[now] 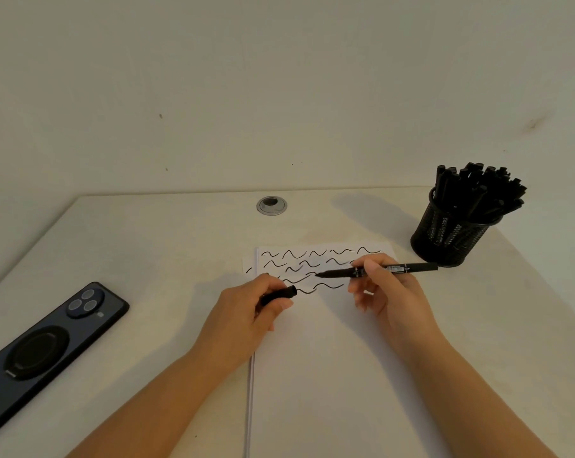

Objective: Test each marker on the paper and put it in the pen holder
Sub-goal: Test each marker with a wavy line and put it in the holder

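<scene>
R hand fingers pinch slim black marker, tip over squiggled white paper | L hand fingers curl round cap | round mesh pen holder far R on worktop, full w/ markers

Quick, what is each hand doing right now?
Left hand: closed around the marker cap.
Right hand: pinching the uncapped marker over the paper.

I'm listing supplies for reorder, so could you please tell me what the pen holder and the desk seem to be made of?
Pen holder: probably black metal mesh, matte; the wall shows a fine grid of holes you can see through. Desk: likely cream laminate board, smooth with a faint sheen; no wood grain shows.
</scene>
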